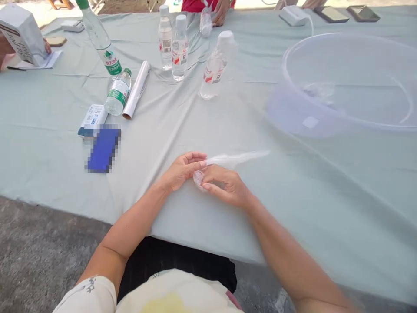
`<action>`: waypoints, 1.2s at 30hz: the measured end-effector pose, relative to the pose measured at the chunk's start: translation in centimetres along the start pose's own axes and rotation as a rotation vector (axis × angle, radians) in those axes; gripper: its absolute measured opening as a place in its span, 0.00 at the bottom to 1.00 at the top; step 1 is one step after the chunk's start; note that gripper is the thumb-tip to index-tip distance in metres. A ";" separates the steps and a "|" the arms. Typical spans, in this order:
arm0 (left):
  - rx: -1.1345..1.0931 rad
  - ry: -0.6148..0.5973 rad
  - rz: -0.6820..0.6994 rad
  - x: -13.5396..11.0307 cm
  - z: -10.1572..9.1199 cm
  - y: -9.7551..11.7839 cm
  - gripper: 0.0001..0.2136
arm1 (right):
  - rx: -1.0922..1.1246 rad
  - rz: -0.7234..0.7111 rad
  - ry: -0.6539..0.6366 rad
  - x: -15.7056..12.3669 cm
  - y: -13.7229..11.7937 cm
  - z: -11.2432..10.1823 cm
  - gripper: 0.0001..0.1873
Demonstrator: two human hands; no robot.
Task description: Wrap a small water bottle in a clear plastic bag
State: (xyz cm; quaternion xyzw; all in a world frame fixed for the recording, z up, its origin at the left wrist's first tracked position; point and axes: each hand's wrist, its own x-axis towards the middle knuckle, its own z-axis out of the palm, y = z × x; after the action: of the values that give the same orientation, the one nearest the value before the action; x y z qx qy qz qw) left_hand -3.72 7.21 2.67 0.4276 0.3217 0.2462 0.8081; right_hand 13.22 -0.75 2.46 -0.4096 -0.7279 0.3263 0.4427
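My left hand (181, 170) and my right hand (224, 186) meet over the pale green tablecloth (228, 130) near its front edge. Both pinch a thin, clear piece of plastic film (236, 159), crumpled between the fingers and trailing off to the right, blurred. The left fingertips press on the film's near end. My right fingers curl round the crumpled part.
A large clear plastic basin (345, 82) sits at the right. Several water bottles (180, 48) stand at the back; one small bottle (118, 92) lies beside a white roll (137, 89), a small box (92, 119) and a blue blurred patch (103, 148). Other people's hands appear at the far edge and left.
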 end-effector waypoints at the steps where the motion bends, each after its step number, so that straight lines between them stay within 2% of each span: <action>1: 0.034 0.018 0.025 -0.2 0.1 0.0 0.13 | 0.018 0.037 -0.022 -0.1 0.1 0.1 0.12; 3: 0.049 0.060 0.085 -0.4 0.5 -0.1 0.10 | 0.063 0.153 -0.011 -0.6 0.2 -0.1 0.16; 6: -0.073 0.148 0.101 -0.3 0.9 -0.3 0.12 | 0.095 0.428 0.124 -1.2 0.1 -0.5 0.23; 8: -0.142 0.149 0.057 -0.1 1.0 -0.2 0.14 | 0.103 0.590 0.216 -1.3 0.1 -0.7 0.26; 10: -0.143 0.096 -0.007 -0.1 1.0 -0.2 0.16 | 0.146 0.659 0.286 -1.2 0.1 -0.8 0.26; 14: -0.038 -0.055 -0.103 -0.5 1.4 -0.3 0.18 | 0.290 0.630 0.399 -0.9 0.1 -0.7 0.26; 17: -0.003 -0.097 -0.111 -0.7 1.7 -0.6 0.14 | 0.299 0.602 0.386 -0.9 0.1 -0.6 0.18; 20: -0.010 -0.060 -0.077 -0.6 1.7 -0.8 0.15 | 0.284 0.623 0.370 -1.0 0.2 -0.7 0.18; 25: -0.032 0.043 0.098 -0.2 1.2 -0.2 0.15 | 0.395 0.765 0.421 -1.0 0.7 -1.2 0.20; 28: 0.006 0.149 0.081 -0.2 1.0 0.4 0.18 | 0.427 0.751 0.410 -0.9 0.7 -1.7 0.20; 31: 0.095 0.225 0.051 -0.3 0.8 0.7 0.19 | 0.552 0.730 0.434 -0.7 0.6 -2.3 0.21; 36: 0.156 0.317 0.051 -0.2 0.0 1.0 0.14 | 0.755 0.823 0.603 -0.4 0.9 -3.6 0.25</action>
State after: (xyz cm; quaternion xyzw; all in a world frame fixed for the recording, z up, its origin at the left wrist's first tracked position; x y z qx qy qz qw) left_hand -3.99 7.56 3.59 0.4527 0.4522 0.3054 0.7052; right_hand 16.87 -0.30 2.94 -0.5454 -0.1888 0.5742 0.5806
